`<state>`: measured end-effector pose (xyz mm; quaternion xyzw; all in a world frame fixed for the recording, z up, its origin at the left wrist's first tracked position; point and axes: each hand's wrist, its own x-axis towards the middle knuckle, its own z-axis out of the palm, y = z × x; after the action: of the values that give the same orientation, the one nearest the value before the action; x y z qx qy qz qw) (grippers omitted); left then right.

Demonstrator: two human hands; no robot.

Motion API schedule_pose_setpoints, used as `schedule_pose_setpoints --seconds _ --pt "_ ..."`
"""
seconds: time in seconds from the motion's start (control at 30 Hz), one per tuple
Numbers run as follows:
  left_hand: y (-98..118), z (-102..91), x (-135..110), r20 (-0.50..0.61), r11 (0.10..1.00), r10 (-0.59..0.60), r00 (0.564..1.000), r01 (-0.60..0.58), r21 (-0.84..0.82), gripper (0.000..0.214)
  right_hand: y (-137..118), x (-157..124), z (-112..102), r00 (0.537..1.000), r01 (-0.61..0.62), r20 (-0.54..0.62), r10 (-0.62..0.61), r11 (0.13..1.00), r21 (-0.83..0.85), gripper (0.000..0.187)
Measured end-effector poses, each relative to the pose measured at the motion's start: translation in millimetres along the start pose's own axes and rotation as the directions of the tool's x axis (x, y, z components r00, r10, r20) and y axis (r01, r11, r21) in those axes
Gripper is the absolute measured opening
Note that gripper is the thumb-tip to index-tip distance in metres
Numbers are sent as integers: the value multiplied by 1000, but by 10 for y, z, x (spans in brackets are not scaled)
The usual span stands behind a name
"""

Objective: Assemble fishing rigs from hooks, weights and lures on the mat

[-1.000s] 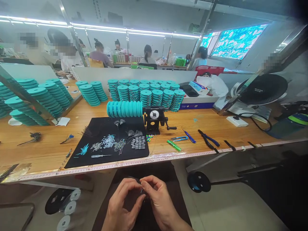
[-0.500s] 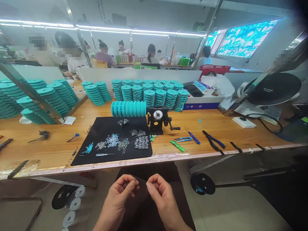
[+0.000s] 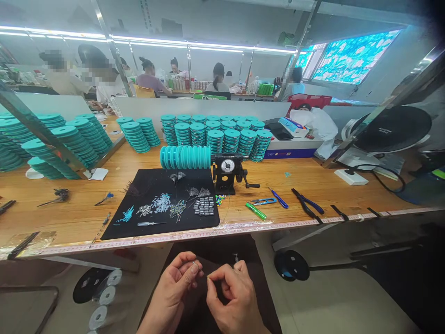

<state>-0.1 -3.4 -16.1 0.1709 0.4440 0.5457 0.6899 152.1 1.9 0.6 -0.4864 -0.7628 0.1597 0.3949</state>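
A long workroom is lit by strip lights, with a patterned window (image 3: 354,58) on the far right, and co-workers (image 3: 151,79) are seated at tables in the distance. Nearer, a wooden table (image 3: 347,199) is edged with a tape measure (image 3: 222,227). Stacks of teal spools (image 3: 215,144) are piled at its back and left, and a black disc (image 3: 392,130) is propped at its right. White spools (image 3: 104,292) are stacked on the floor below the table's left end. A black mat (image 3: 153,183) is laid on the table, and a hand-crank winder (image 3: 227,171) is placed just behind its right corner, with a row of spools (image 3: 185,157) fitted on its spindle. Grey sinkers (image 3: 203,206), bristle tufts (image 3: 194,192) and pale beads (image 3: 162,202) are laid out on the mat. Pliers (image 3: 306,206), scissors (image 3: 262,201) and a green tube (image 3: 256,211) are set to the right of it.

Both hands are held over a dark lap cloth (image 3: 208,250), below the table edge and near each other. A tiny silvery piece (image 3: 193,264) is pinched in the left hand (image 3: 170,292), with the fingers (image 3: 187,273) closed narrowly on it. The fingers (image 3: 217,278) of the right hand (image 3: 236,297) are curled and drawn narrow just beside it, but whether anything is held by them cannot be told
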Motion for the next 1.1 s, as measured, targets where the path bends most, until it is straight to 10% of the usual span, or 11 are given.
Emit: schedule_pose_setpoints --seconds 1.1 --pt "27 118 -51 21 995 64 998 -65 74 34 -2 2 -15 998 63 35 -60 995 -82 13"
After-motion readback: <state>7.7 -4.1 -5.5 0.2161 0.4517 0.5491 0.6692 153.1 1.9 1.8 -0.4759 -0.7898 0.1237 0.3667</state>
